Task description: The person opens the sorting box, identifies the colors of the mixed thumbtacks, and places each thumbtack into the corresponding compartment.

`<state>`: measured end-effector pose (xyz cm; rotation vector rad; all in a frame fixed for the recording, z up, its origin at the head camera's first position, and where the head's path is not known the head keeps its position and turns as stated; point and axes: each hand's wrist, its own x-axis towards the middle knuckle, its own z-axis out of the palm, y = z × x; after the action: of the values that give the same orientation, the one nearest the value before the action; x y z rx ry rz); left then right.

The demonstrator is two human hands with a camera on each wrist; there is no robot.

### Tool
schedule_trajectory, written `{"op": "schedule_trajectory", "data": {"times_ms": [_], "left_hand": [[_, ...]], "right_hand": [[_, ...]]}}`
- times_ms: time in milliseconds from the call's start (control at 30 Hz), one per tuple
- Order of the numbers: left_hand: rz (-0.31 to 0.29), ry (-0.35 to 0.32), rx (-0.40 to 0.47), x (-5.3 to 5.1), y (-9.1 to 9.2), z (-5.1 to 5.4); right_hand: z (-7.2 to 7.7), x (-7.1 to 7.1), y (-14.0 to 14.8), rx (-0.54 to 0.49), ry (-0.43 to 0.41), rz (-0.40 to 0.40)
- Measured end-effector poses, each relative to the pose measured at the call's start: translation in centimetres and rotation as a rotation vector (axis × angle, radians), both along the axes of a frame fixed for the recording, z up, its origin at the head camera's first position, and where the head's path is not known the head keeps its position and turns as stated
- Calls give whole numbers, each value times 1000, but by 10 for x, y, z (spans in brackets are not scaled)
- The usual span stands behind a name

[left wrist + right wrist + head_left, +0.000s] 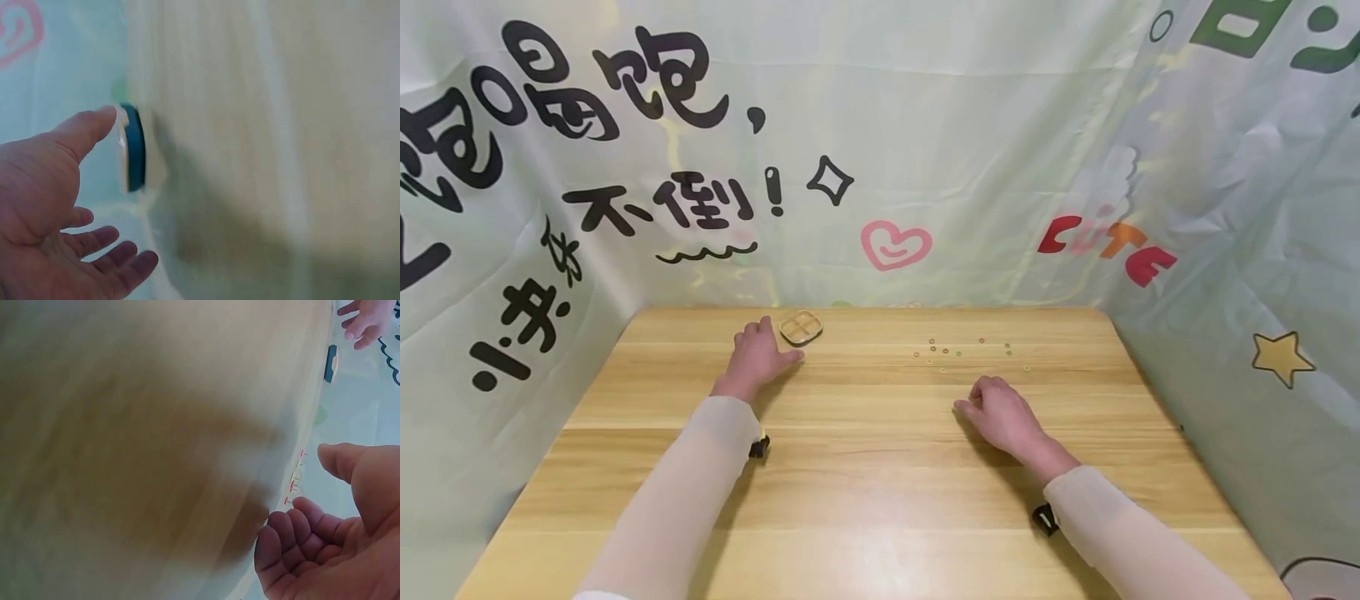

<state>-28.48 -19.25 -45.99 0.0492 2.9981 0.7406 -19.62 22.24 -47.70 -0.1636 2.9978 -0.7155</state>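
Observation:
The left hand (758, 357) hovers just left of a small divided dish (801, 328), thumb and fingers spread, holding nothing. In the left wrist view the dish (134, 149) shows a dark blue side, and the thumb tip of the left hand (81, 187) appears close to it; contact cannot be told. Over the table's right half, the right hand (1006, 419) has loosely bent fingers and nothing in its grip. Beyond it lie several small rings, among them a red one (981, 340) and a green one (958, 353). The right wrist view shows the right hand (337, 525) with its thumb apart from the fingers.
A wooden table (850, 467) reaches back to a printed fabric curtain (970, 150), which also stands along both sides. The small rings are scattered near the table's back edge, right of the dish. Dark wrist-worn devices show under both sleeves.

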Motion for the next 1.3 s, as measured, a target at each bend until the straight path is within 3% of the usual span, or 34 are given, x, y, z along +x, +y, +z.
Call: {"op": "schedule_trajectory", "data": {"times_ms": [200, 400, 600, 1067, 1200, 1300], "left_hand": [[-11, -66, -17, -26, -1, -6], [-26, -76, -2, -38, 1, -7], [-29, -105, -14, -37, 1, -9], [-94, -73, -5, -36, 5, -17], [-125, -64, -25, -32, 6, -17], [-158, -71, -33, -22, 8, -14]], "right_hand": [[-1, -1, 2, 0, -16, 19], [-2, -1, 2, 6, -5, 13], [-2, 2, 0, -2, -26, 11], [-2, 3, 1, 2, -20, 8], [-1, 2, 2, 5, -15, 20], [-3, 4, 2, 7, -25, 19]]}}
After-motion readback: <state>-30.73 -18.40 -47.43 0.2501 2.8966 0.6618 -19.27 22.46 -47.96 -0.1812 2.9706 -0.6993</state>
